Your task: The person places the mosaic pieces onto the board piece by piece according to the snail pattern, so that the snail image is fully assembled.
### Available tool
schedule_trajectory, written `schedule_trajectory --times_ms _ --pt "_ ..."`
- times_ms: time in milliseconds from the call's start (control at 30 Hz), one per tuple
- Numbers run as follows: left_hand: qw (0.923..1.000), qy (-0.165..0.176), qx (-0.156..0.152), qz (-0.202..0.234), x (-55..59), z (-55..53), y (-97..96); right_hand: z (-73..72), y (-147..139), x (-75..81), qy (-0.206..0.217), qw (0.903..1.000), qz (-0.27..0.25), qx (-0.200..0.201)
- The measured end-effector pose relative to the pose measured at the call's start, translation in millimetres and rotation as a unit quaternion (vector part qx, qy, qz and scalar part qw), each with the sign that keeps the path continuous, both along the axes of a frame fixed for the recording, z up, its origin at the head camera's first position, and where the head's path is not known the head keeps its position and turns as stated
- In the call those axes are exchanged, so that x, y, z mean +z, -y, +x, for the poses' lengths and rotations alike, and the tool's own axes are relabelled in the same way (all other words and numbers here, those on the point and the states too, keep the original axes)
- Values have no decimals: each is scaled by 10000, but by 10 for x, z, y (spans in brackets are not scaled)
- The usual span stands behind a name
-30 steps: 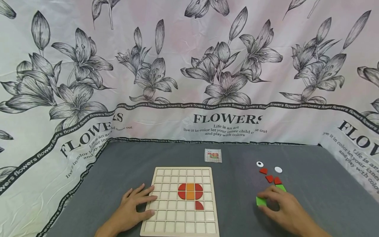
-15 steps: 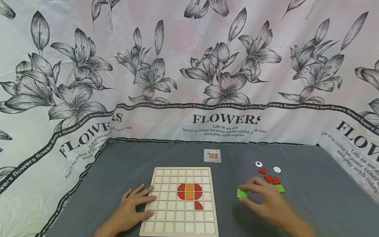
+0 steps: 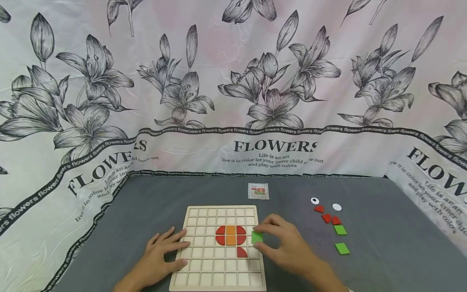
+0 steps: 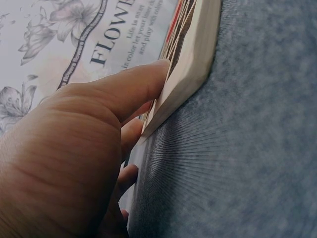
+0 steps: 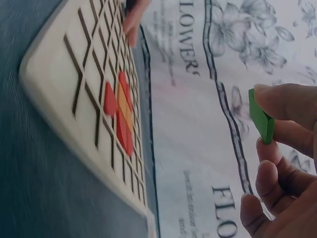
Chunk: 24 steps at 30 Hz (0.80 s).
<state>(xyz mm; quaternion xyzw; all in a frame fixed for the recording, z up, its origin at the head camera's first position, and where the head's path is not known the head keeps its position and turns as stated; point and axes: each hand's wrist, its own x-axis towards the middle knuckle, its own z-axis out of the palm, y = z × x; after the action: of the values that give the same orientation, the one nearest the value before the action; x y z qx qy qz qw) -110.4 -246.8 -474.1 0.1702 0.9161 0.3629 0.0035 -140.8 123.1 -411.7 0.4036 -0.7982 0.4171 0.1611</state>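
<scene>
**Green Square Held Over the Board's Right Edge**

The right hand (image 3: 288, 245) is pinching one green square (image 3: 257, 237) between its fingers (image 3: 270, 228) and thumb, the gap closed to the tile's width. It is gripping opposite edges, presumably to leave the underside free for seating. In the right wrist view, the tile is hanging clear of the wooden grid board (image 3: 219, 288).

The left hand (image 3: 155, 255) is resting at the board's left edge, fingers spread and extended, gripping nothing; this contact is probably steadying the frame.

Two orange squares (image 3: 230, 235) are sitting between red rounded pieces (image 3: 241, 237) in the grid; a separate red quarter (image 3: 241, 252) is lying below them at right. On the worktop (image 3: 127, 215), a printed card (image 3: 258, 191) is lying beyond the board, likely serving as a visible reference. Two green tiles (image 3: 340, 230), three red pieces (image 3: 336, 220) and two white discs (image 3: 315, 200) are lying to the right, seemingly positioned for right-hand access.
</scene>
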Motion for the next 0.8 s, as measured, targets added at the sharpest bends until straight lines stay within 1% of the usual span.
schedule_trajectory --times_ms 67,267,400,467,633,700,800 --pt "10000 -3 14 -14 0 3 3 1 90 -20 122 9999 2 42" --pt "10000 -33 29 -62 -12 -5 5 1 335 -124 311 9994 -106 122" --pt "10000 -56 20 -57 -11 -9 6 -8 470 -209 542 9984 -54 166" --pt "10000 -57 13 -54 -6 -8 5 -13 519 -262 731 9971 55 183" --pt "10000 -35 10 -48 -4 -5 7 -29 585 -406 918 9943 539 7" --pt "10000 -40 13 -46 -9 -5 9 -36 595 -454 856 9937 720 -80" --pt "10000 -71 8 -62 -15 -9 5 -47 599 -507 697 9940 834 -128"
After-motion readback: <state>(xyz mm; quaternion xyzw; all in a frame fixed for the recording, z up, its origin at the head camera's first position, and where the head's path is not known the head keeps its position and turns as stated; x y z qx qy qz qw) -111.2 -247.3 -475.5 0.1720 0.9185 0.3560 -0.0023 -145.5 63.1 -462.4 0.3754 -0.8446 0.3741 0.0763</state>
